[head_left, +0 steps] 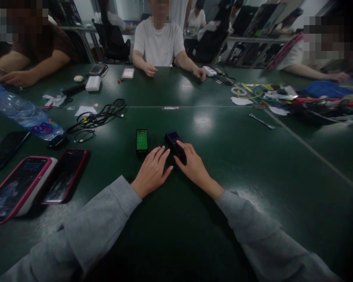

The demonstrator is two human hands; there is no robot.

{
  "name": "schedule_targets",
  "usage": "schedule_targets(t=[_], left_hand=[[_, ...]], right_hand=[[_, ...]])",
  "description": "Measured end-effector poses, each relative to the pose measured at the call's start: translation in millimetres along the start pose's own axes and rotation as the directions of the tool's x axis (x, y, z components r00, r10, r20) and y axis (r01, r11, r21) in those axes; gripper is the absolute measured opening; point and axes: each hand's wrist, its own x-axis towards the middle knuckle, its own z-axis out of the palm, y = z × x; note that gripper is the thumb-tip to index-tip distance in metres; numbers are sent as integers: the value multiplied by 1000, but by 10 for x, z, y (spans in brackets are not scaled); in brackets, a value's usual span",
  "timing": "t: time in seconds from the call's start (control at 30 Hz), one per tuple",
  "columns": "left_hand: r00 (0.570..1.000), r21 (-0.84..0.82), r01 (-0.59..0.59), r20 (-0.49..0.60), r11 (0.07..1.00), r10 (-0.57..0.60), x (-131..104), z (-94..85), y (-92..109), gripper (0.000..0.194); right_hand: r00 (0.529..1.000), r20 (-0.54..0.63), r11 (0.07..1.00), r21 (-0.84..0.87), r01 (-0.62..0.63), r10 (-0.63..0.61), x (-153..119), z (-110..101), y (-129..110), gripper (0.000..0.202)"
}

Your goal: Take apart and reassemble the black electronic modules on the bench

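Observation:
My right hand (192, 162) grips the lower end of a small black handheld device (173, 139) lying on the table. The device has a little dark-blue screen at its far end; the fingers hide part of its body. My left hand (153, 170) lies with its fingers stretched out and holds nothing. Just beyond its fingertips is a black casing with a green circuit board (141, 140) facing up. Whether the fingertips touch this casing I cannot tell.
On the left are phones (66, 176), a tilted plastic bottle (26, 113) and coiled black cables (102, 113). A wrench (261, 121) and a heap of cables and tools (306, 96) lie to the right on the green table (223, 235). Other people sit across from me.

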Motion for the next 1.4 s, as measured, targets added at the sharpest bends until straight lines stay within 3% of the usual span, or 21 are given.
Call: schedule_targets(t=[0.23, 0.3, 0.4, 0.5, 0.67, 0.77, 0.87, 1.0, 1.23, 1.4], left_hand=[[949, -325, 304, 24, 896, -314, 156, 172, -72, 72], [910, -471, 361, -11, 805, -415, 207, 218, -94, 71], [811, -660, 392, -82, 641, -580, 291, 294, -115, 65], [770, -732, 370, -103, 572, -630, 336, 331, -127, 66], [802, -805, 273, -111, 526, -587, 314, 294, -126, 64], [831, -856, 210, -99, 473, -547, 299, 280, -113, 66], [858, -859, 186, -94, 477, -505, 292, 271, -93, 68], [883, -860, 147, -108, 488, -457, 281, 238, -71, 65], [867, -908, 218, 11, 359, -497, 244, 200, -167, 84], [829, -928, 312, 159, 206, -537, 180, 62, -224, 91]], right_hand=[[986, 88, 989, 57, 135, -139, -39, -20, -52, 58], [986, 85, 988, 68, 139, -144, -39, -33, -66, 58], [987, 87, 988, 82, 130, -137, -40, -43, -76, 59], [985, 102, 986, 107, 128, -139, -50, -40, -63, 61], [975, 139, 967, 215, 139, -171, -57, -21, -1, 73], [992, 118, 904, 428, -4, -52, -26, -14, 37, 77], [980, 178, 748, 639, -182, 86, 30, -16, 55, 70], [947, 286, 644, 698, -312, 148, 106, -30, 45, 66], [920, 295, 510, 767, -389, 257, 164, 12, -61, 66], [922, 274, 495, 782, -379, 274, 145, 153, -212, 62]])
